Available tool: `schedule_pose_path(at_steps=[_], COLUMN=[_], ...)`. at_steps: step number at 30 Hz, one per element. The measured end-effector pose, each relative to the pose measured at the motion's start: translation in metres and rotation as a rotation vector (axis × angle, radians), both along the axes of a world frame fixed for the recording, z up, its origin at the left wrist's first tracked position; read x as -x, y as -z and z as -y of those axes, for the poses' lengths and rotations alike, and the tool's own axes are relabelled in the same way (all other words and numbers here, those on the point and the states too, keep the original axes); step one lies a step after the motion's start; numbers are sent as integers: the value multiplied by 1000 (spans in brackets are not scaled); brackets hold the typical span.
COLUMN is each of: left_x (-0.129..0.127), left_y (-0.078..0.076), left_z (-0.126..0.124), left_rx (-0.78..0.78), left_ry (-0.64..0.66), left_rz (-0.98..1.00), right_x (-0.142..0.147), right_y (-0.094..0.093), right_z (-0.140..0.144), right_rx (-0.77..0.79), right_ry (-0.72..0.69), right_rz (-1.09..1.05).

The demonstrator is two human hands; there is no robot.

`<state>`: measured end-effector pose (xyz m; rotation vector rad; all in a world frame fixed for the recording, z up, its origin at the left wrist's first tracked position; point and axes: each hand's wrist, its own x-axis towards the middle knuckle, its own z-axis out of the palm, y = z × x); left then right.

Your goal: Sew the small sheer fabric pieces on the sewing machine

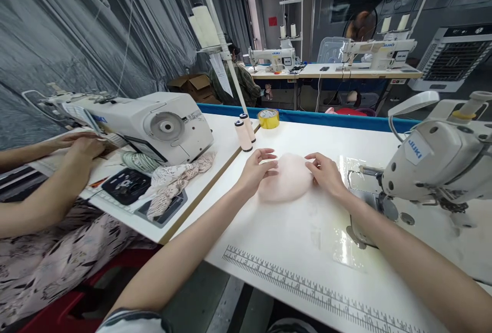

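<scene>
A pale pink, rounded piece of fabric (289,179) lies flat on the white sewing table (292,241). My left hand (257,169) rests on its left edge with fingers curled over it. On the opposite edge my right hand (326,171) pinches the fabric between thumb and fingers. A white Juki sewing machine (434,161) stands just right of my right hand, its needle area over a metal plate (365,197).
Two thread spools (245,133) and a yellow tape roll (268,118) stand behind the fabric. A printed ruler (307,289) runs along the near table edge. To the left, another person's hands (79,146) work at a second sewing machine (154,125) beside lace cloth (172,179).
</scene>
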<state>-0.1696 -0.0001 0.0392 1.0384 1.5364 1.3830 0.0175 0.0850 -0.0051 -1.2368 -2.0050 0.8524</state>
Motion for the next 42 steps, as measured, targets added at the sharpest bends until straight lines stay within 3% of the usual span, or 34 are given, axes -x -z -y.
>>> schedule_pose_path(at_steps=[4,8,14,20,24,28,32,36,42], left_x=[14,27,27,23,11,-21,-68,-121,-194], left_y=[3,16,28,17,3,-4,0,9,23], left_z=[7,9,10,19,31,48,54,46,34], left_rx=[-24,-47,-95,-164,-250,-508,-753,-834,-847], left_ry=[36,91,123,33,-28,52,363,638,882], left_rz=[-168,-414,-754,-1013,-1092,-1209,-1248,-1196,-1118], right_x=[0,0,-1,-12,-39,-86,-140,-199,-283], right_y=[-2,-3,1,-2,-14,-23,-23,-20,-24], right_z=[2,3,0,3,30,76,113,125,117], right_rx=[-4,-17,-79,-170,-169,-143,-215,-298,-424], right_ry=[14,10,-22,-61,-135,-274,-353,-195,234], right_rz=[5,17,41,34,46,106,228,356,574])
